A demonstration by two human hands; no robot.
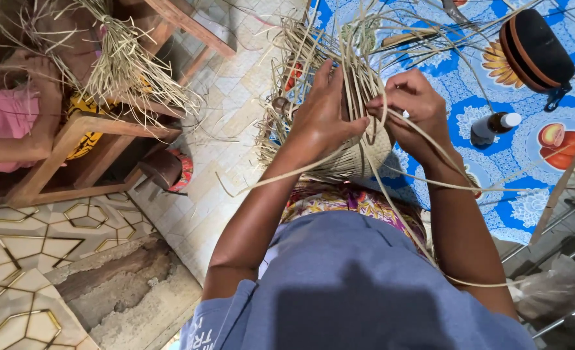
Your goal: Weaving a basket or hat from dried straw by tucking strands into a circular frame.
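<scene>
A half-woven basket of pale straw strips sits on my lap, its loose strands fanning upward. My left hand presses against the basket's upright strands, fingers spread and curled around them. My right hand pinches a thin straw strip close to the basket's rim, and the strip trails down over my right forearm. Both hands meet at the top of the woven part.
A blue patterned mat lies under the work, with a small dark bottle and a round black case on it. At the left, another person's arm rests by a wooden chair frame holding a straw bundle.
</scene>
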